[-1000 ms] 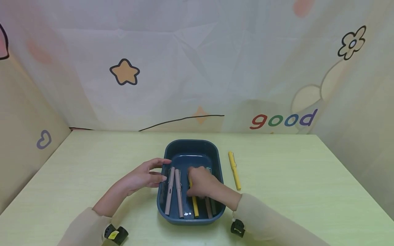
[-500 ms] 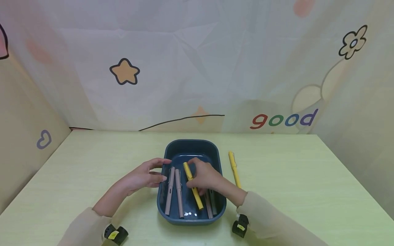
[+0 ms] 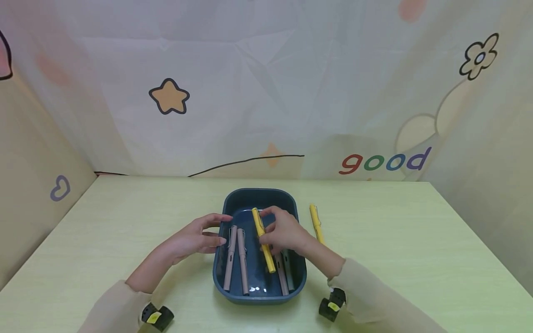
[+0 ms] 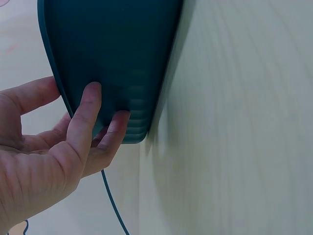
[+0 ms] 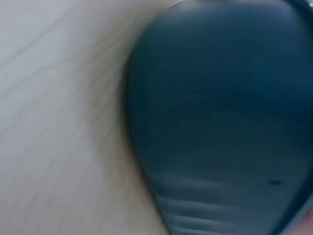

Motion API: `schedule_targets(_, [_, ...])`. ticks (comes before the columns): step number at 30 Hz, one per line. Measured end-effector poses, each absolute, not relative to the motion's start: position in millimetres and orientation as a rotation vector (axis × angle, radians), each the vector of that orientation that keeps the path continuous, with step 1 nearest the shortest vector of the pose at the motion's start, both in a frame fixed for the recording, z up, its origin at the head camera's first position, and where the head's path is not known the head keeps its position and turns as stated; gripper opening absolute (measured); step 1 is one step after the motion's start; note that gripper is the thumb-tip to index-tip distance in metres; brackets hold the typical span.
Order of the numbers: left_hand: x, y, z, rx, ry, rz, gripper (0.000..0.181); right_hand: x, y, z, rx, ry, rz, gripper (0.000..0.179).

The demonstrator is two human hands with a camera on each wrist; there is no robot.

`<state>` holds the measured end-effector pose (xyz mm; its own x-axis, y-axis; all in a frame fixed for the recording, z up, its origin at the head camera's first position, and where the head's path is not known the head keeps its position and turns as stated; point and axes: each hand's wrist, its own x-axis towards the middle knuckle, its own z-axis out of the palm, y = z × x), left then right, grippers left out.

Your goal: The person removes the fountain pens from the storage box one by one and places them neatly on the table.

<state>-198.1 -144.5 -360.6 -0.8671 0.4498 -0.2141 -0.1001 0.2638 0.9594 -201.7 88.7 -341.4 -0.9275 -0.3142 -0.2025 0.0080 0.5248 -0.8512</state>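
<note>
A printed backdrop (image 3: pixel 233 101) with a star, a flower and the word "good" rises behind the pale wood-grain tabletop (image 3: pixel 125 222). On the tabletop stands a dark blue rounded plastic bin (image 3: pixel 260 301). The left hand (image 3: pixel 193 238) has its fingers spread apart, fingertips touching the bin's left wall and rim. Inside the bin's outline, the right hand (image 3: pixel 285 231) pinches a yellow capped pen (image 3: pixel 268 257) between thumb and fingers, tilted, with its lower end toward the person. Two taupe pens (image 3: pixel 242 268) lie side by side at the bin's left; at its right lie another taupe pen (image 3: pixel 281 276) and a dark green pen (image 3: pixel 288 273), both partly covered by the right hand. A second yellow pen (image 3: pixel 315 222) rests on the tabletop just right of the bin, its near end hidden by the right forearm.
</note>
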Motion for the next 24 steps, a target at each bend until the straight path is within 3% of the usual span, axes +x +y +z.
schedule_targets(10, [-197.9, -144.0, -359.3, 0.332, 2.099, 1.644, 0.054, -202.7, 102.6, -332.3, -0.215, 2.361, -1.518, 0.05])
schedule_targets(24, [-198.1, -146.2, -359.9, 0.355, 2.086, 1.65, 0.053, -206.7, 132.9, -317.6, -0.151, 2.305, -1.6, 0.059])
